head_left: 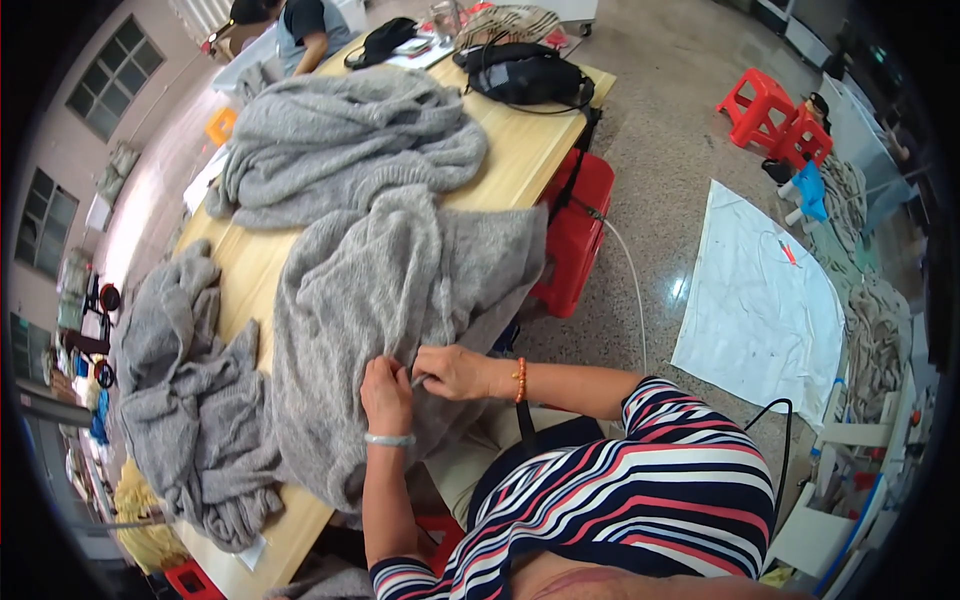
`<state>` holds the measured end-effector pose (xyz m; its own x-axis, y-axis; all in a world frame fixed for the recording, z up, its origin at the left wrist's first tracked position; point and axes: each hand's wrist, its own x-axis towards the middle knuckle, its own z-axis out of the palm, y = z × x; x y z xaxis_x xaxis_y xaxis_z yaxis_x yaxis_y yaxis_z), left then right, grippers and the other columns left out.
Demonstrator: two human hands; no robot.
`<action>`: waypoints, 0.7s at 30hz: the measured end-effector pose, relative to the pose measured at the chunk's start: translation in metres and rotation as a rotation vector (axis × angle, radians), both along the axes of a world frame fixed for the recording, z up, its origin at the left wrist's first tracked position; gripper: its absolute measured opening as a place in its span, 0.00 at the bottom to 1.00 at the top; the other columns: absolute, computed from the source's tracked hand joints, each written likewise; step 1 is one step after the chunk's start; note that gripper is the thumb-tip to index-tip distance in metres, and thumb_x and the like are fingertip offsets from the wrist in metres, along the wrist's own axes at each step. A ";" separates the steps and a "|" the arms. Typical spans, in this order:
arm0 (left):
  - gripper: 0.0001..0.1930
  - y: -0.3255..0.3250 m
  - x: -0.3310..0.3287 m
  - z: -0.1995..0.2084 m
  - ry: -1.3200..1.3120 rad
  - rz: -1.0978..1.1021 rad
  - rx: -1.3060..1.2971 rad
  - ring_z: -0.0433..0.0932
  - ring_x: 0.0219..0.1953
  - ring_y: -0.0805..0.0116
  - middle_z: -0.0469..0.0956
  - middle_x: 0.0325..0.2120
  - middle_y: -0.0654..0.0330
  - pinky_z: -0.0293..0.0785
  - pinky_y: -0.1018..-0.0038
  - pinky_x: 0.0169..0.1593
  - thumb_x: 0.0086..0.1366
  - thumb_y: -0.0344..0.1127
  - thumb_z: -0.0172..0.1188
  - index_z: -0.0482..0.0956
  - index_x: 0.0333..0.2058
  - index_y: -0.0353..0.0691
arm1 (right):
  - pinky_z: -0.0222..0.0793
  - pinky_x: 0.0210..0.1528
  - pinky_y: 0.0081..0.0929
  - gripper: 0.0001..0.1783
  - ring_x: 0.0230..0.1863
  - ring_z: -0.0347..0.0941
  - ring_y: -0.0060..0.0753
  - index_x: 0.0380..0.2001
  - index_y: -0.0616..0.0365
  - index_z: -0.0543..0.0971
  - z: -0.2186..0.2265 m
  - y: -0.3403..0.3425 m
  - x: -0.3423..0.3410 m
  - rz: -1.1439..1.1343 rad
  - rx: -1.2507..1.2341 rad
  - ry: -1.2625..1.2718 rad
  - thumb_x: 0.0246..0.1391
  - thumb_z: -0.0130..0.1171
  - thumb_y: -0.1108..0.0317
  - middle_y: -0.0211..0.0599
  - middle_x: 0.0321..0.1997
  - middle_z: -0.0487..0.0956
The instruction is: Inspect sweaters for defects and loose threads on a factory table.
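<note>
A grey knitted garment [350,290] lies spread over the table's near edge and hangs toward my lap. My left hand [385,397], with a pale bangle at its wrist, is closed in a pinch on the knit. Close beside it, my right hand [452,373], below an orange bead bracelet, also pinches the garment; a small fold shows between the two hands. Whether anything small is held in the fingertips as well cannot be made out.
The wooden table [518,150] carries a large grey knit heap [345,140], another grey pile [195,400] and a black bag [525,78]. Beside it stands a red stool [583,235]. A white sheet [760,310] covers floor at right. Another person [305,35] sits beyond.
</note>
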<state>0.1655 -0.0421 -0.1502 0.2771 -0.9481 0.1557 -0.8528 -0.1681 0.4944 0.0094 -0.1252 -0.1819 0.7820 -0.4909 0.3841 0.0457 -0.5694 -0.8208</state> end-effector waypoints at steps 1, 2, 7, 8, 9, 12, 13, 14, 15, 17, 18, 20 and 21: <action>0.04 0.000 0.000 0.000 0.001 0.002 -0.017 0.76 0.32 0.46 0.75 0.29 0.49 0.72 0.58 0.36 0.59 0.28 0.59 0.73 0.30 0.36 | 0.70 0.43 0.39 0.07 0.40 0.73 0.52 0.31 0.61 0.74 -0.002 0.000 0.000 0.005 0.003 0.011 0.47 0.57 0.72 0.46 0.35 0.73; 0.04 0.000 -0.001 -0.002 -0.003 -0.019 -0.036 0.76 0.32 0.46 0.75 0.29 0.49 0.72 0.58 0.36 0.59 0.28 0.59 0.73 0.30 0.36 | 0.70 0.42 0.40 0.07 0.40 0.73 0.53 0.30 0.61 0.74 -0.003 0.000 0.000 0.010 0.006 0.022 0.47 0.57 0.71 0.46 0.35 0.73; 0.05 0.001 0.014 -0.018 0.830 0.114 0.150 0.73 0.27 0.75 0.76 0.24 0.64 0.68 0.76 0.31 0.63 0.31 0.60 0.78 0.31 0.35 | 0.70 0.41 0.40 0.07 0.39 0.73 0.53 0.30 0.62 0.73 0.000 0.001 -0.002 -0.024 0.008 0.016 0.47 0.56 0.72 0.46 0.35 0.73; 0.05 0.003 0.015 -0.019 0.825 0.083 0.152 0.73 0.27 0.75 0.76 0.24 0.64 0.68 0.76 0.31 0.63 0.31 0.60 0.78 0.31 0.35 | 0.70 0.41 0.40 0.07 0.38 0.73 0.53 0.30 0.62 0.72 0.001 0.001 -0.002 -0.020 0.023 0.000 0.47 0.56 0.72 0.46 0.35 0.73; 0.06 0.005 0.013 -0.010 0.994 0.086 0.139 0.72 0.28 0.79 0.76 0.26 0.66 0.66 0.80 0.31 0.63 0.31 0.61 0.78 0.32 0.35 | 0.70 0.40 0.40 0.08 0.38 0.74 0.53 0.31 0.62 0.72 -0.002 0.001 -0.002 -0.051 0.003 -0.039 0.46 0.57 0.73 0.46 0.34 0.74; 0.06 0.010 0.013 0.003 1.221 0.072 0.139 0.69 0.28 0.83 0.75 0.26 0.70 0.62 0.85 0.31 0.65 0.33 0.61 0.79 0.32 0.36 | 0.70 0.39 0.40 0.08 0.37 0.74 0.53 0.31 0.61 0.72 0.003 0.005 0.000 -0.093 0.032 -0.090 0.46 0.57 0.74 0.46 0.34 0.74; 0.06 0.010 0.013 0.004 1.281 0.075 0.140 0.68 0.27 0.83 0.75 0.25 0.71 0.60 0.86 0.31 0.65 0.33 0.60 0.79 0.32 0.38 | 0.71 0.40 0.39 0.09 0.37 0.75 0.52 0.34 0.61 0.72 0.002 0.005 0.001 -0.108 -0.001 -0.123 0.47 0.57 0.75 0.46 0.34 0.74; 0.06 0.008 0.012 0.007 1.281 0.052 0.152 0.68 0.27 0.83 0.75 0.25 0.71 0.60 0.86 0.31 0.65 0.33 0.60 0.79 0.32 0.38 | 0.71 0.40 0.39 0.09 0.37 0.75 0.52 0.34 0.61 0.72 0.001 0.006 0.001 -0.132 -0.007 -0.122 0.47 0.57 0.75 0.46 0.34 0.74; 0.07 0.010 0.013 0.010 1.351 0.061 0.162 0.66 0.26 0.84 0.73 0.24 0.72 0.58 0.86 0.31 0.66 0.35 0.60 0.79 0.31 0.38 | 0.71 0.40 0.39 0.10 0.38 0.75 0.52 0.35 0.61 0.71 0.005 0.008 0.003 -0.120 0.008 -0.147 0.47 0.57 0.75 0.46 0.34 0.74; 0.09 0.008 0.014 0.010 1.395 0.068 0.167 0.61 0.24 0.85 0.68 0.21 0.75 0.54 0.85 0.28 0.67 0.38 0.59 0.78 0.30 0.39 | 0.72 0.42 0.39 0.12 0.40 0.76 0.52 0.39 0.61 0.71 0.010 0.008 0.003 -0.081 0.092 -0.154 0.49 0.56 0.75 0.47 0.35 0.75; 0.09 0.008 0.015 0.006 1.395 0.060 0.172 0.61 0.24 0.85 0.68 0.21 0.75 0.54 0.85 0.28 0.67 0.38 0.59 0.78 0.30 0.39 | 0.72 0.42 0.39 0.12 0.40 0.76 0.52 0.39 0.61 0.71 0.010 0.008 0.002 -0.089 0.091 -0.153 0.49 0.56 0.75 0.47 0.35 0.75; 0.09 0.010 0.023 0.000 1.465 -0.010 0.208 0.65 0.27 0.85 0.72 0.26 0.73 0.57 0.86 0.30 0.68 0.36 0.57 0.78 0.38 0.36 | 0.71 0.43 0.40 0.13 0.41 0.75 0.52 0.39 0.61 0.72 0.010 0.010 0.003 -0.152 -0.013 -0.193 0.48 0.57 0.75 0.48 0.37 0.75; 0.09 0.011 0.026 -0.001 1.466 -0.015 0.215 0.65 0.27 0.85 0.72 0.26 0.73 0.57 0.86 0.30 0.68 0.36 0.57 0.78 0.38 0.36 | 0.71 0.43 0.40 0.13 0.41 0.75 0.52 0.39 0.61 0.72 0.008 0.009 0.003 -0.160 -0.012 -0.191 0.48 0.57 0.75 0.48 0.37 0.75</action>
